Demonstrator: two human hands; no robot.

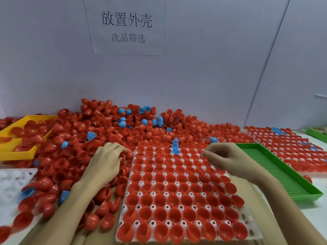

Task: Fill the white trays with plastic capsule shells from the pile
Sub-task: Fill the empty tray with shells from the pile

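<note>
Grip status: the left hand [108, 160] lies palm-down with its fingers curled into the pile of red plastic half-capsule shells [74, 138] just beside the left edge of the white moulded plastic tray [123, 212], apparently gathering shells, though what it actually holds is hidden beneath the fingers. The right hand [224, 157] hovers over the tray's far right portion with fingertips drawn together as for a pinch; motion blur prevents confirming whether a shell sits between them. The tray rests on the surface directly before the person, its long axis running away from the viewer toward the pile, which lets one hand feed from the heap while the other sets shells. Nearly every pocket carries a red shell seated open mouth up, rounded end down, so each shell's axis stands upright; a few light blue plastic shells [175, 147] sit at the far edge. Judged nearly complete. A green perforated plastic tray [276, 170] lies just right; a yellow plastic bin [16, 152] holds shells at far left; another filled tray [290, 149] lies at far right.
</note>
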